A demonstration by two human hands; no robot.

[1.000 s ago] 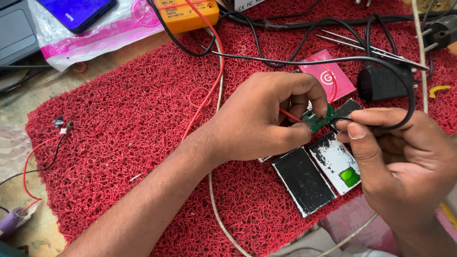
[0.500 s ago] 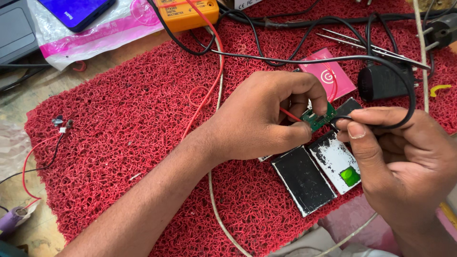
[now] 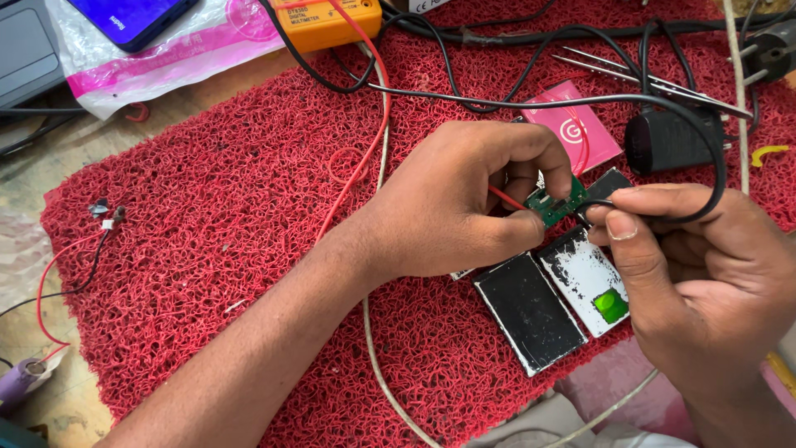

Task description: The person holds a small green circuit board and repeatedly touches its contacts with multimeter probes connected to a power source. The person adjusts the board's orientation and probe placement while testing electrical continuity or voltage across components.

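Observation:
My left hand (image 3: 464, 199) pinches a small green circuit board (image 3: 553, 202) with a thin red wire on it, held just above the red mat (image 3: 207, 207). My right hand (image 3: 705, 274) grips a black cable (image 3: 663, 106) and presses its end against the board's right edge. Below the board lie two flat cells side by side: a black one (image 3: 531, 311) and a white scuffed one (image 3: 584, 278) with a green sticker.
An orange multimeter (image 3: 327, 21) sits at the top with red and black leads crossing the mat. A pink card (image 3: 572, 129), black plug adapter (image 3: 667, 141) and metal tweezers (image 3: 647, 79) lie upper right. A blue phone (image 3: 128, 17) rests on a plastic bag at upper left.

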